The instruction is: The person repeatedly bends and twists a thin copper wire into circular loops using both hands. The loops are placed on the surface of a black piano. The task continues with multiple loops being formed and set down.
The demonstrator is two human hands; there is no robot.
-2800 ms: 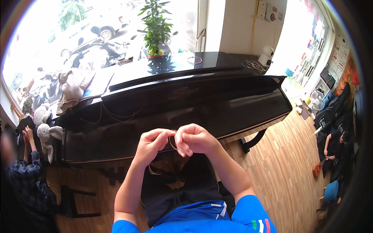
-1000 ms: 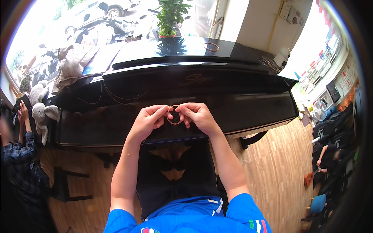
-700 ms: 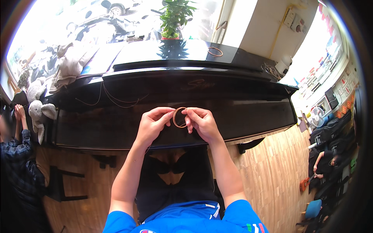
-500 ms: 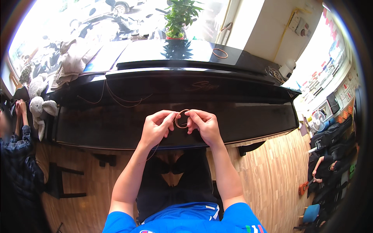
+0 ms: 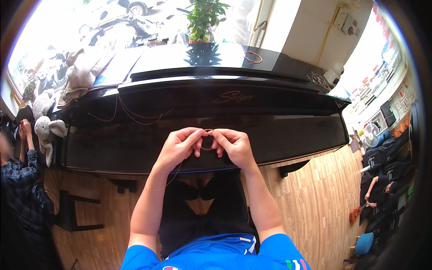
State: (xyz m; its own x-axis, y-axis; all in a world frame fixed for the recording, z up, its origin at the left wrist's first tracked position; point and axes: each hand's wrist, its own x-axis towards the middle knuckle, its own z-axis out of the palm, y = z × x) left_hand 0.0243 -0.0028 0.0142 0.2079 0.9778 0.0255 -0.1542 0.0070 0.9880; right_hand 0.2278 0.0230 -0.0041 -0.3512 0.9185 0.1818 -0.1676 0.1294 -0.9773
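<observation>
My left hand (image 5: 179,146) and my right hand (image 5: 236,147) are raised in front of the black piano (image 5: 112,144), each pinching a small coil of thin copper-coloured string or wire (image 5: 207,148) between thumb and forefinger. Their fingertips almost meet over the top of the loop, partly hiding it. A loose thin strand hangs from the left hand down across that forearm. Another coil (image 5: 253,57) lies on the piano's top, and more thin strands (image 5: 135,120) are draped down its front on the left.
A potted plant (image 5: 200,22) stands by the window. Grey cloth (image 5: 78,76) and plush toys (image 5: 45,128) are at left, beside a seated person (image 5: 22,175) and chair (image 5: 83,211). At right, a person (image 5: 375,191) holds an orange instrument (image 5: 354,214) near black cases, a fan and blue seat (image 5: 363,243).
Over the last second my hands have drawn closer together on the coil, covering more of it, and sit slightly lower in view. More of the loose strand shows hanging along my left forearm.
</observation>
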